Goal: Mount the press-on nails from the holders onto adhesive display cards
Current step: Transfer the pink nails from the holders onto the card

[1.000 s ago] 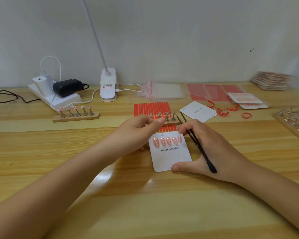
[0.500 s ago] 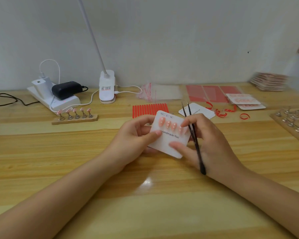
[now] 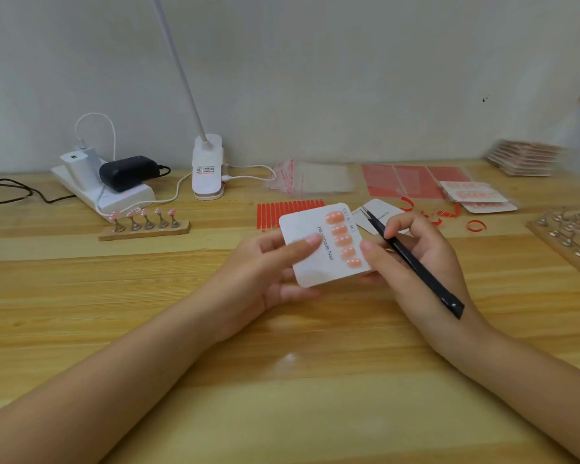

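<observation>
A: Both hands are up over the worktop, sharing one white display card. The left hand pinches its near-left edge, thumb lying across the face.

B: And the right hand?

A: Its thumb presses the card's right edge beside the row of five peach nails, while the fingers curl round black tweezers, tips pointing away towards the wall.

B: The card is turned, the "Handmade Nail" lettering running sideways.

A: Left of it, a wooden holder carries five more pink nails on stands. Behind the card, red adhesive strips and a second blank card lie flat.

B: Finished cards sit far right.
</observation>
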